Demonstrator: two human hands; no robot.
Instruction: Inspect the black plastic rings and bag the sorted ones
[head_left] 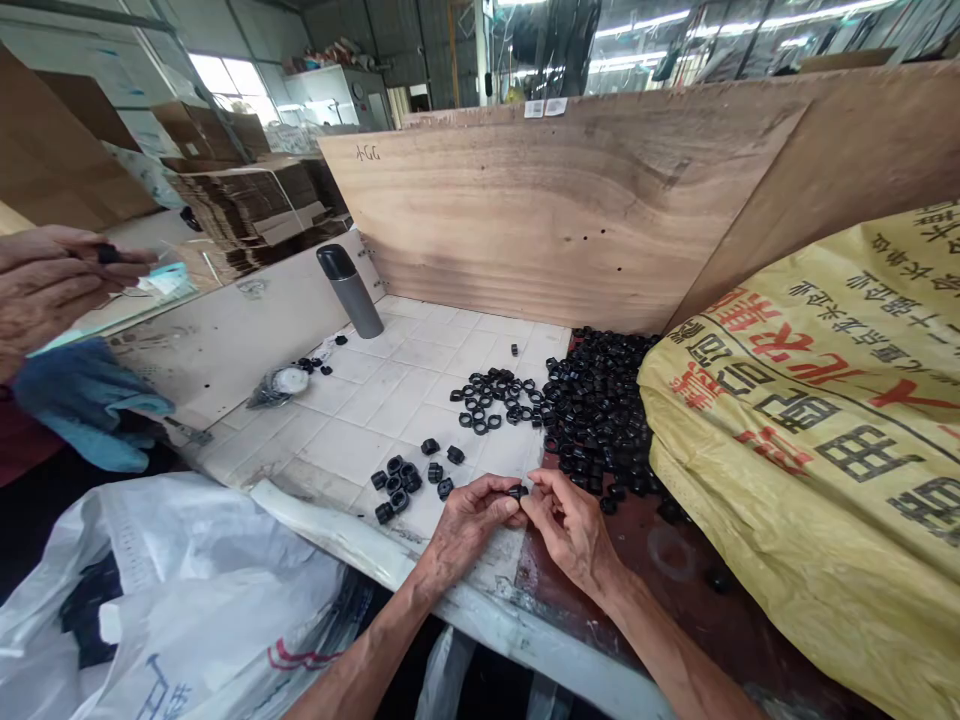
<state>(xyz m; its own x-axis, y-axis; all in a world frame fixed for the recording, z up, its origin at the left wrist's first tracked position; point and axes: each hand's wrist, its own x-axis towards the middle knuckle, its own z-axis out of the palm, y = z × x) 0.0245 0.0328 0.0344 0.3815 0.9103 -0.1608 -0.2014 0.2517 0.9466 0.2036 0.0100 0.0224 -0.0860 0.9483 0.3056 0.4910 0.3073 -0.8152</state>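
Observation:
Near the front edge of the tiled tabletop, my left hand (474, 518) pinches a small black plastic ring (517, 491) between thumb and fingers. My right hand (568, 522) is closed at the ring's other side, its thumb and fingertips touching it. The fingers hide part of the ring. To the left lies a small group of thicker black pieces (405, 474). Thin black rings (491, 390) are scattered beyond my hands. A large heap of black rings (600, 400) spreads on the dark red surface to the right.
A yellow printed sack (810, 400) bulges over the right side. Wooden boards (540, 210) wall the back. A grey flask (351, 290) and a small plastic bag (277, 385) stand at the left. A co-worker's hand (52, 285) holds a black piece; white sacks (210, 590) hang in front.

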